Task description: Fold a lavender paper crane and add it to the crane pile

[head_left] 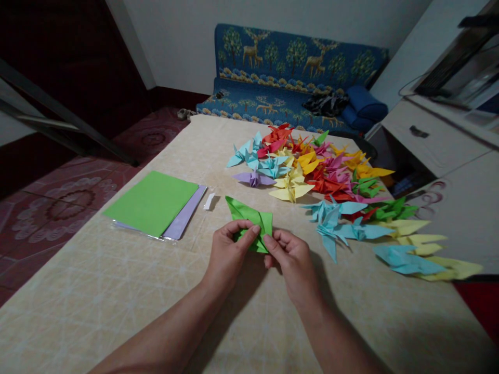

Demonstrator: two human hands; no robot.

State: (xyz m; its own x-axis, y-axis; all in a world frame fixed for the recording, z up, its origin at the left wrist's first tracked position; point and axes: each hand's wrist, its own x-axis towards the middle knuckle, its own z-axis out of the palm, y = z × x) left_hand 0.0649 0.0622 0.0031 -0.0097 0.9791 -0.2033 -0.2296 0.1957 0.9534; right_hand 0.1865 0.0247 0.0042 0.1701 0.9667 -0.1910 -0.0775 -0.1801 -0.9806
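Observation:
A partly folded piece of green origami paper [251, 215] is held between both hands above the table. My left hand [234, 241] grips its left and lower side, thumb pressed on top and fingers curled behind. On the right, my right hand [288, 252] pinches the lower right edge between thumb and fingers. One pointed flap sticks out to the upper left, and diagonal creases cross the middle. The thumbs lie close together and cover part of the paper.
Green sheets [156, 202] over purple sheets [185, 215] lie left on clear wrapping. A small white slip [209, 201] is beside them. Many-coloured folded paper cranes [290, 184] cover the table's [156, 291] far right. Behind stands a blue patterned sofa [268, 96]; a cabinet [440, 137] stands right.

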